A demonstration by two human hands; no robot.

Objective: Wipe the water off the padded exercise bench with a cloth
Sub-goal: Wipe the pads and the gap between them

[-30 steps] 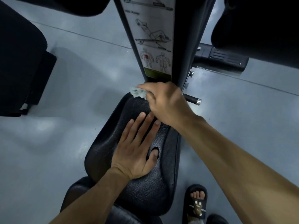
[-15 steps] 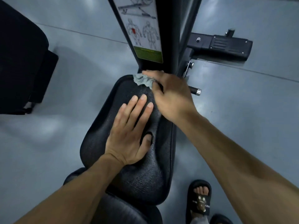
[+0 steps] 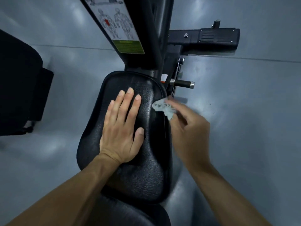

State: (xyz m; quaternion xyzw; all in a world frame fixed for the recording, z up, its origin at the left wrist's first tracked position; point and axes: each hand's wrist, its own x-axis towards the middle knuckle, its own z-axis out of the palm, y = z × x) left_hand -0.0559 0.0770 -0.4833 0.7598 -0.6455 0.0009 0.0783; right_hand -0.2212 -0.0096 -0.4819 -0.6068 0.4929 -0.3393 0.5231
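Two hands at work: left hand [image 3: 121,130] lies flat, fingers straight, on the padded surface [image 3: 143,173]. Right hand [image 3: 189,134], blurred, pinches the cloth [image 3: 163,107] against its right edge, bare floor [image 3: 244,119] beside.

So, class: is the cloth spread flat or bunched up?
Bunched up. The cloth shows as a crumpled wad pinched in the right hand at the right edge of the bench pad, not laid flat.

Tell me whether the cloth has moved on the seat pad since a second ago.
Yes. The cloth, held by the right hand, went from the seat pad's far edge by the upright post to its right edge.
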